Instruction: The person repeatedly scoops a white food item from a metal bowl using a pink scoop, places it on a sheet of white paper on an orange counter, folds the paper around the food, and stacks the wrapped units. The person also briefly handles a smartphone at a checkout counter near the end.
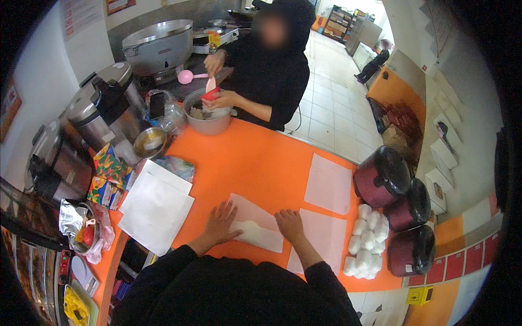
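Before me on the orange tabletop lies a sheet of white wrapping paper [255, 210], its near part folded over a low bulge [253, 230]; what makes the bulge is hidden under the paper. My left hand [221, 224] rests at the sheet's left end, fingers spread and thumb touching the fold. At the right end, my right hand [289, 225] has its fingers curled by the paper's edge; whether they pinch it is hidden. Beside that hand another flat paper sheet [320, 240] lies on the table. Several white wrapped rolls [367, 238] are piled farther right.
Across the orange table [253, 159], a co-worker [273, 77] holds a pink paddle [211, 84] and a red cup [210, 94] over a pot of rice [208, 122]. A paper stack [157, 208] lies left, another sheet [328, 183] right. Maroon rice cookers [381, 177] line the right edge.
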### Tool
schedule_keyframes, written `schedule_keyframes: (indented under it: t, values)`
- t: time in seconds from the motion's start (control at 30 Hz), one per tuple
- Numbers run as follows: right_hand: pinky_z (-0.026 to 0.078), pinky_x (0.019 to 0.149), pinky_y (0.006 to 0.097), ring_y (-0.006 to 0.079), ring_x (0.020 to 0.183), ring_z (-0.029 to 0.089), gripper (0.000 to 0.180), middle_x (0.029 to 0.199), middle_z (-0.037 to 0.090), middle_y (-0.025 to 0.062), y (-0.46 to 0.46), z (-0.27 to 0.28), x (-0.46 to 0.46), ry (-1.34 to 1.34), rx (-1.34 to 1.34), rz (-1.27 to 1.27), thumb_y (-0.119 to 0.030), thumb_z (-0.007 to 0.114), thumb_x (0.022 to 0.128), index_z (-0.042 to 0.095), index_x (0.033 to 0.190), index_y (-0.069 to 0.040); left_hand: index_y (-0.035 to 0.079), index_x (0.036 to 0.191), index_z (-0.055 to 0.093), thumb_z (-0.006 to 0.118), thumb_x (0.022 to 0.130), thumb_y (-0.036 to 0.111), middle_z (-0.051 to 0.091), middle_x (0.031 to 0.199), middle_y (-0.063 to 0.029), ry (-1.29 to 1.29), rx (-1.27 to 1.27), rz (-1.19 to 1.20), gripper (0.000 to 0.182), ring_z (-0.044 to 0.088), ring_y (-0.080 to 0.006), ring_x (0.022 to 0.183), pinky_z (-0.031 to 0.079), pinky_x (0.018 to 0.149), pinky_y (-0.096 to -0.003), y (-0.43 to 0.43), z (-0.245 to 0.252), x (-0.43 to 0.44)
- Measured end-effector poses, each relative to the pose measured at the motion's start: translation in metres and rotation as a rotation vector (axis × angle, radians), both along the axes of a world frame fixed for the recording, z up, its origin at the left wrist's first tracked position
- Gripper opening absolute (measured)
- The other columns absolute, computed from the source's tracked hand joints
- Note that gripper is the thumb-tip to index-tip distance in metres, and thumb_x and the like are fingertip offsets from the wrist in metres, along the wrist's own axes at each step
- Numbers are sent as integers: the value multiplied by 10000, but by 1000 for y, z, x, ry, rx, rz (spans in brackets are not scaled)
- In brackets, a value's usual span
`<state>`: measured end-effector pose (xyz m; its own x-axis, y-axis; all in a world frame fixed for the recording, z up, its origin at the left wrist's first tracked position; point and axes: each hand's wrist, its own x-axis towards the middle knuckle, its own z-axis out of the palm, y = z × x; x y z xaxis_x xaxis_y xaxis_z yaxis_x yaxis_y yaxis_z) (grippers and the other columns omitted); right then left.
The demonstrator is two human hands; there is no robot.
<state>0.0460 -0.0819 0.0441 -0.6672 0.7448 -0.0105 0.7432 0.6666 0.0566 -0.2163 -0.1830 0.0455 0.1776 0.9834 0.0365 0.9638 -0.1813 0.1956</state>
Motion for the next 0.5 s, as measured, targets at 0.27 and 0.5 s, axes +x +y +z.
schedule_keyframes:
  t: [0.27,0.5]
  values:
    - [346,928,499,239,975,539,185,943,577,36,-69,-7,31,356,244,133,-271,620,790,607,906,-128,50,1146,546,559,853,212,533,1251,-146,73,-24,-481,335,467,-293,1212,289,1073,-472,35,0,12]
    - [178,1068,590,263,1264,411,618,1291,511,72,-98,-27,-20,287,249,141,-527,594,783,543,1203,-78,40,1074,574,540,861,158,590,1156,-141,-247,203,-485,246,549,-310,1100,360,1031,-463,-9,-46,2]
